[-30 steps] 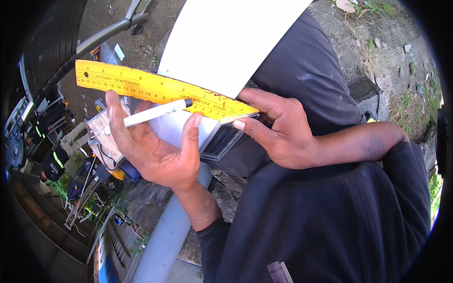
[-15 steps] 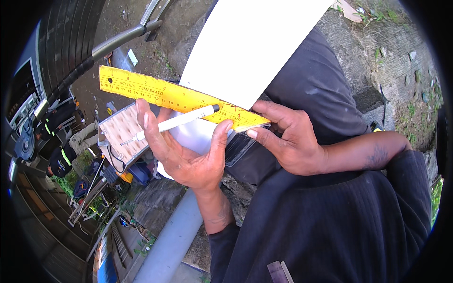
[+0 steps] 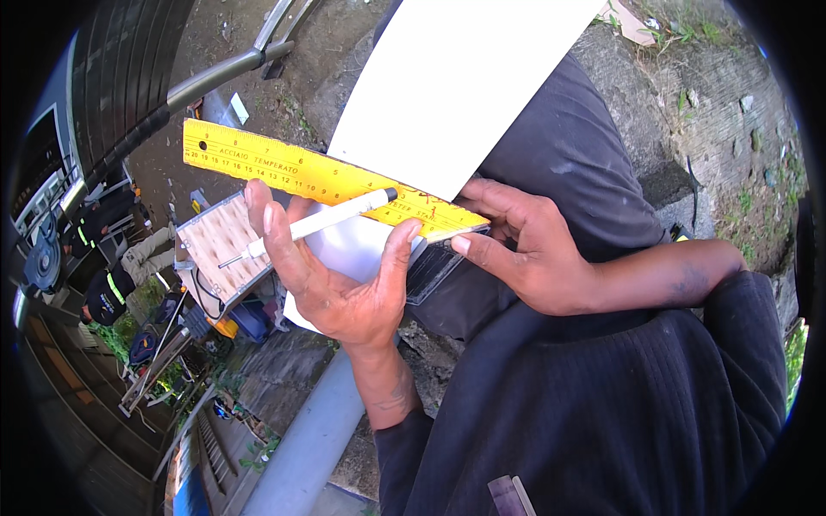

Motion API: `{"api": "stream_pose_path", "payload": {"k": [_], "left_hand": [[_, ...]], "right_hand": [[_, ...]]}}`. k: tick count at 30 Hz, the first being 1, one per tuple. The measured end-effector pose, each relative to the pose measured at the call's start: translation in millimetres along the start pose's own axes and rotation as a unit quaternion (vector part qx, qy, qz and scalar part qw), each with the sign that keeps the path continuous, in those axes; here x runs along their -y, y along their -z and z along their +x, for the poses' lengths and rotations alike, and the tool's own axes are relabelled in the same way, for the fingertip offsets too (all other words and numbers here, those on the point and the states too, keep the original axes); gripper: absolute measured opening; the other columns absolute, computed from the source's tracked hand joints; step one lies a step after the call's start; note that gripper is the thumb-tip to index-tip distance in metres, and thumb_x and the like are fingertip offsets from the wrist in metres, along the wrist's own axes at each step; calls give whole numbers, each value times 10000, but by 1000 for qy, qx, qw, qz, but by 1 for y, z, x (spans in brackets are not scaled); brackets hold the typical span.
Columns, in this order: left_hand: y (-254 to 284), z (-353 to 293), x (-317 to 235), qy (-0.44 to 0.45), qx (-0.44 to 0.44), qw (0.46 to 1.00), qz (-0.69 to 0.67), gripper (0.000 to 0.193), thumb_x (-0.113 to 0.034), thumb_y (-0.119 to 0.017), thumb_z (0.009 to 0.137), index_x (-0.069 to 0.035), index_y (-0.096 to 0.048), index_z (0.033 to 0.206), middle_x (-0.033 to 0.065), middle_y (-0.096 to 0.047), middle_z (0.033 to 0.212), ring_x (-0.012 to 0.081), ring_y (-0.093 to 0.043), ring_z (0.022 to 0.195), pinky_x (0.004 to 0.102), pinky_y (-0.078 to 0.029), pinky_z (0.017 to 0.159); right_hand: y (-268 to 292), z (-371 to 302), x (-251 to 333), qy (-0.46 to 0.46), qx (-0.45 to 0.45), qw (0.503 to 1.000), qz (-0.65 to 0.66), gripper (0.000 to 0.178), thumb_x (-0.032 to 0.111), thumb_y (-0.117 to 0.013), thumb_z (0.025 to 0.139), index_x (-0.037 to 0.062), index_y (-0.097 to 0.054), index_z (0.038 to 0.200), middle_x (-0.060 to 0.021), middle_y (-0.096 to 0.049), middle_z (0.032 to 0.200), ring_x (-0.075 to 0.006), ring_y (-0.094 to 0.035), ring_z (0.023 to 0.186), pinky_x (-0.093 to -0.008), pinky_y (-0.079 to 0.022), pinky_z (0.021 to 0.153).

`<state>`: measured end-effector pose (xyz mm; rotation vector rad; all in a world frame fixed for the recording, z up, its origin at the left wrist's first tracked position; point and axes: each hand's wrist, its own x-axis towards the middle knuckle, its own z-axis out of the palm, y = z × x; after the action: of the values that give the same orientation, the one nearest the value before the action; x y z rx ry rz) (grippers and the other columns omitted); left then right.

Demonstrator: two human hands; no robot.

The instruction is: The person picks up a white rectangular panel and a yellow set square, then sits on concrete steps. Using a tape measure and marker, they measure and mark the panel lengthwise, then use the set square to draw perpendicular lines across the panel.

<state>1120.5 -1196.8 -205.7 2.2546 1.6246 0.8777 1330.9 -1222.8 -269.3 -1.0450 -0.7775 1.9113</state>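
Note:
A long white sheet (image 3: pixel 456 77) lies over my dark-trousered thigh, and its lower part shows again beneath my left hand (image 3: pixel 335 297). Across it slants a yellow ruler (image 3: pixel 249 159) with black graduations, a hole at the far left end and an angled right end. A white pen (image 3: pixel 323 222) with a dark end and a thin metal tip is held among my left fingers, its tip pointing left. My left thumb touches the ruler's lower edge. My right hand (image 3: pixel 538 249) pinches the ruler's right end between thumb and fingers; some of those fingertips are hidden behind it.
A grey pipe (image 3: pixel 314 430) runs below my left forearm. Left of my hand stands a light wooden-topped box (image 3: pixel 215 245) with a black cable. Rough concrete (image 3: pixel 637 112) lies to the right. Farther left are a metal rail (image 3: pixel 215 82) and a person in dark clothes (image 3: pixel 110 292).

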Motion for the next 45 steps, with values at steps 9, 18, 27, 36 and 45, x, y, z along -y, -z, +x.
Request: {"api": "stream_pose_path", "payload": {"k": [9, 18, 27, 36, 45], "left_hand": [[-2, -2, 5, -1, -23, 1000, 9, 1182, -143, -1025, 794, -78, -302, 1727, 332, -305, 1768, 477, -335, 1642, 533, -491, 1197], [-6, 0, 1, -4, -67, 998, -1, 1049, -145, -991, 829, -41, -379, 1675, 345, -420, 1700, 530, -489, 1543, 580, -486, 1202], [-4, 3, -2, -5, -59, 998, 28, 1129, -144, -1002, 814, -35, -318, 1705, 355, -422, 1691, 550, -491, 1532, 593, -501, 1195], [-4, 2, 5, -39, -51, 998, 6, 1184, -135, -1020, 771, -47, -318, 1719, 365, -379, 1706, 557, -455, 1539, 565, -578, 1105], [-4, 8, 3, -49, -57, 997, 13, 901, -140, -1030, 741, -34, -593, 1522, 357, -425, 1692, 491, -573, 1460, 505, -597, 1066]], "right_hand": [[44, 11, 106, 429, 28, 841, -330, 421, -24, -719, 925, -78, -694, 1341, -129, -716, 1146, -138, -625, 780, -292, -500, 662], [-28, 79, 119, 472, 111, 700, -524, 267, 142, -850, 751, 84, -757, 995, -46, -679, 944, -260, -635, 864, -396, -556, 692], [-39, 86, 114, 406, 144, 740, -517, 258, 83, -833, 806, 80, -754, 1052, -80, -711, 841, -293, -698, 861, -433, -566, 705], [23, 49, 155, 241, 148, 881, -380, 350, -5, -744, 915, 17, -718, 1263, -93, -758, 954, -136, -643, 723, -320, -523, 690], [76, 46, 124, 247, 301, 917, -91, 336, 283, -873, 928, -13, -816, 1075, -116, -797, 865, -202, -753, 710, -320, -495, 654]]}}
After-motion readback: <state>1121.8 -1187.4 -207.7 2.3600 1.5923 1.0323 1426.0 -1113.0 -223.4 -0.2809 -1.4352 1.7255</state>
